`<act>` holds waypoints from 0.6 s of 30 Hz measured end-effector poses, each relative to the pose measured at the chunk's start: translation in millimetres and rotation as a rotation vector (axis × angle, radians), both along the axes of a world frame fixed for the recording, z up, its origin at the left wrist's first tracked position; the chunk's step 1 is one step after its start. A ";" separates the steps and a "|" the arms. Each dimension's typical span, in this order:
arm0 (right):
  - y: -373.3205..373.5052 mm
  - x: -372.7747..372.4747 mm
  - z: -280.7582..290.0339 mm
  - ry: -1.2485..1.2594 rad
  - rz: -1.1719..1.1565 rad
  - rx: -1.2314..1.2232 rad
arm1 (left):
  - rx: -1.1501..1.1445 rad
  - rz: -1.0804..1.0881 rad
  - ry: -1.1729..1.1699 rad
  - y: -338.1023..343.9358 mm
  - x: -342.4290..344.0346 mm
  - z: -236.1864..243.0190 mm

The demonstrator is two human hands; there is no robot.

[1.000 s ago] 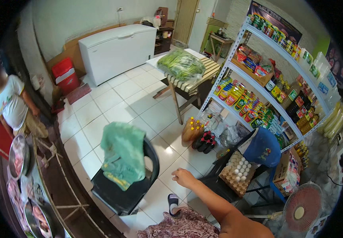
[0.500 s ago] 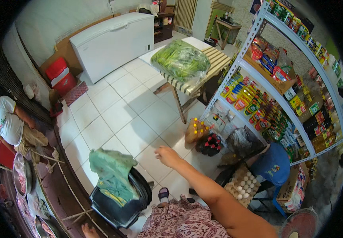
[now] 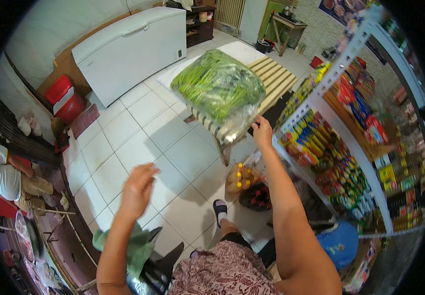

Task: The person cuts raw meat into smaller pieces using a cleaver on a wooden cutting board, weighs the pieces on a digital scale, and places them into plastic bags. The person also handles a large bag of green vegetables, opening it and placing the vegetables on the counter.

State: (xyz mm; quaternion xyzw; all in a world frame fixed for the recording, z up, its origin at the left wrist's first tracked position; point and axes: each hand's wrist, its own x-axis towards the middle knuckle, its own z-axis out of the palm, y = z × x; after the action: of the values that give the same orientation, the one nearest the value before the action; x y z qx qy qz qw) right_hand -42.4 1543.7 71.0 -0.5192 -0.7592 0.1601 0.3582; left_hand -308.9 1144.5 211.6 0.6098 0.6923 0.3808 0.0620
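A clear plastic bag of leafy green vegetables [image 3: 217,81] lies on a slatted wooden table [image 3: 276,77]. My right hand [image 3: 263,132] reaches out beside the bag's near right end, by the table's edge. Its fingers are partly bent with a gap at the thumb, and nothing shows in them; whether they touch the plastic I cannot tell. Over the tiled floor, my left hand [image 3: 140,189] is raised, with loosely bent fingers apart and nothing held. Below my left forearm is a green cloth [image 3: 141,248] on a dark chair, partly hidden.
Shelves of packets [image 3: 315,140] rise close at my right. Yellow-capped bottles [image 3: 242,174] stand on the floor by a blue-covered seat [image 3: 339,241]. A white chest freezer [image 3: 134,54] and a red cooler [image 3: 69,101] line the back left. At far left sits a person [image 3: 11,177].
I have stepped closer to the table. My right hand has moved forward and right to beside the bag. The left hand has risen from the lower edge to above the floor.
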 end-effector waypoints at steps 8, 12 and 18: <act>145.2 -20.3 -77.5 0.021 0.211 -0.245 | -0.187 -0.189 -0.728 266.6 99.6 -102.4; 139.9 4.0 -83.2 0.690 0.050 -0.629 | -0.200 -0.110 -0.994 362.8 133.8 -151.6; 94.5 41.2 -60.6 1.208 0.062 -0.839 | -0.175 0.027 -1.116 421.6 160.9 -172.6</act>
State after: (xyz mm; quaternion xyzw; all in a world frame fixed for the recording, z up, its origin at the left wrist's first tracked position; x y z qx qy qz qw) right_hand -1.2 1638.2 10.4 -0.4124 -0.3187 0.7054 0.4805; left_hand -148.1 1566.1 38.9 0.2997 0.5915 0.5876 0.4638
